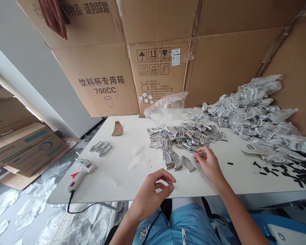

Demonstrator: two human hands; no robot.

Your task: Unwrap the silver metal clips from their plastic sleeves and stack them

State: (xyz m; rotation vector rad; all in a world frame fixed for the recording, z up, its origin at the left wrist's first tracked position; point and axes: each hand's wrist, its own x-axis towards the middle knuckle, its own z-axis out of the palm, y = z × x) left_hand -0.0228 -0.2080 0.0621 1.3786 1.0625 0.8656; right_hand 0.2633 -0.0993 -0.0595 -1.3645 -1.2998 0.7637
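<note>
My left hand (155, 187) hovers over the table's front edge, fingers curved and thumb apart from them, with nothing visible between. Just right of the small metal stacks, my right hand (206, 161) has its fingers bent near the thumb; whether anything small lies between them cannot be made out. Between the hands are stacked flat metal pieces (176, 160) and a separate metal piece (188, 164) lying at a slant. Behind them spreads a loose heap of similar metal pieces (183, 133).
A white glue gun (79, 173) with a cord lies at the table's left, below several metal pieces (101, 147). A cardboard scrap (117, 128) lies behind. Bagged pieces (255, 112) pile up at right, beside black strips (295, 170). Cardboard walls (158, 27) stand behind the table (132, 183).
</note>
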